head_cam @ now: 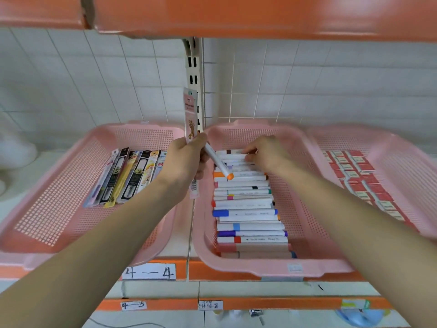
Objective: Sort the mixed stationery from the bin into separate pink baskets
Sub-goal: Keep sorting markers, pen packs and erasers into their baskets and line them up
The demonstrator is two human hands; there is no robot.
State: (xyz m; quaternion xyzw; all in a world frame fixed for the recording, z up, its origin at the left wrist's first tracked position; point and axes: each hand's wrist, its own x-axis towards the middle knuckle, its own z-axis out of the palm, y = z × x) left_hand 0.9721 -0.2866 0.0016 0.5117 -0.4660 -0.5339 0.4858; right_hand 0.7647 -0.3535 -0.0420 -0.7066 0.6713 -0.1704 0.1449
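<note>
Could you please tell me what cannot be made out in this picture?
Head view only:
- Right hand: fingertips tucked among the markers, so whether it grips one is unclear.
- Packet in the left hand: print too blurred to read.
- Right basket: near end hidden by the forearm and cut by the frame edge.
- Bin: out of frame.

Left hand (186,159) grips two items at once: a long pink packet (191,114) held upright, and an orange-capped marker (218,163) slanting down over the middle basket (248,266). Right hand (264,152) is inside that basket, fingers bent onto the far end of the row of markers (248,213); whether they pinch one is unclear. Left basket (59,185) holds packaged pens (127,176) laid side by side. Right basket (402,166) holds red-and-white boxes (354,171) in rows. A handwritten label (149,271) sits on the orange shelf edge below.
</note>
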